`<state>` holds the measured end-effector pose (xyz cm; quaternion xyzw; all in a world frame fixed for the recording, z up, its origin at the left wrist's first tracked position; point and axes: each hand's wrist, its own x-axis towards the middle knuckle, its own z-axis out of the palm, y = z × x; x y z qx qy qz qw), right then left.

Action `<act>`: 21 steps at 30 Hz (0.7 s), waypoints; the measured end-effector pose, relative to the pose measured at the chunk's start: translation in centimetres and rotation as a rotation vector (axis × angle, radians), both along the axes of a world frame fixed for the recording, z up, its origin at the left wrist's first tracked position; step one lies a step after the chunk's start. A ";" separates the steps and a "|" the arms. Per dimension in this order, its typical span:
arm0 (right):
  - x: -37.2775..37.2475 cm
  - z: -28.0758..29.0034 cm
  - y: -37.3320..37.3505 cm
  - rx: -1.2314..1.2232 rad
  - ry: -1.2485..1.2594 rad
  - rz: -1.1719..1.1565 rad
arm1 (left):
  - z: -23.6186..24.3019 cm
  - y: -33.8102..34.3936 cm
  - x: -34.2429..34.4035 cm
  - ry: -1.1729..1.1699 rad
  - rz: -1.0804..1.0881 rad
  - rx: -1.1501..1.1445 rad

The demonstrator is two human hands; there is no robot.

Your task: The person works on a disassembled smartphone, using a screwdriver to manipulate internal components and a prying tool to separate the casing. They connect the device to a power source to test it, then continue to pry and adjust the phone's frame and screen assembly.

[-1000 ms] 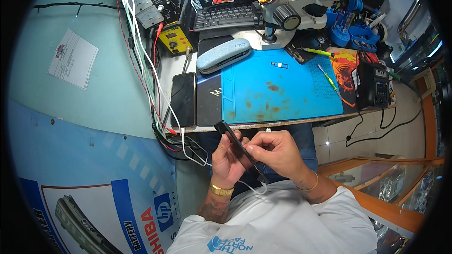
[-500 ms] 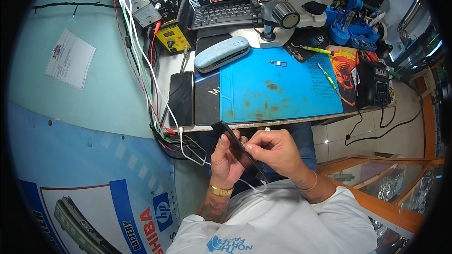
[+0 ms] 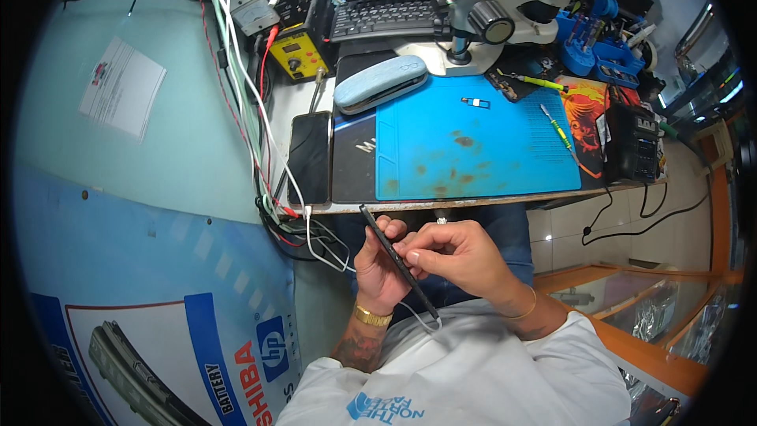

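Observation:
My left hand (image 3: 378, 278) is closed around a slim black phone (image 3: 419, 292), held edge-on and slanted below the bench edge, with a white cable (image 3: 436, 325) at its lower end. My right hand (image 3: 465, 260) has its thumb and curled fingers pinched against the phone's side; whatever sits between those fingertips is too small to make out. Beyond both hands lie a blue silicone mat (image 3: 473, 154) with brown stains and a second phone (image 3: 310, 158), screen up, with a white cable plugged in.
Along the bench are a glasses case (image 3: 380, 83), microscope (image 3: 497, 24), keyboard (image 3: 378, 24), yellow-fronted unit (image 3: 296, 55), blue tool holder (image 3: 576, 51), tweezers (image 3: 558, 126) and black station (image 3: 635, 150). Loose cables (image 3: 260, 158) hang at left. A glass display case (image 3: 646, 300) stands at lower right.
The phone in my hands has turned more edge-on, its screen face now mostly out of sight. My right fingers have shifted slightly along its side.

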<state>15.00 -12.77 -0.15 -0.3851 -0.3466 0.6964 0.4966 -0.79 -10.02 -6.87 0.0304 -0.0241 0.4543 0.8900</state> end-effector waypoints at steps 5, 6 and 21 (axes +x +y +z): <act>0.5 -0.1 0.2 0.361 -0.315 0.095 | -0.4 -0.9 -0.8 0.018 0.042 -0.143; 0.7 -0.1 0.3 0.358 -0.312 0.104 | -0.6 -1.1 -0.9 0.045 0.059 -0.149; 0.6 0.7 1.9 -0.150 -0.100 0.400 | -1.2 -1.7 -1.9 -0.047 0.005 -0.232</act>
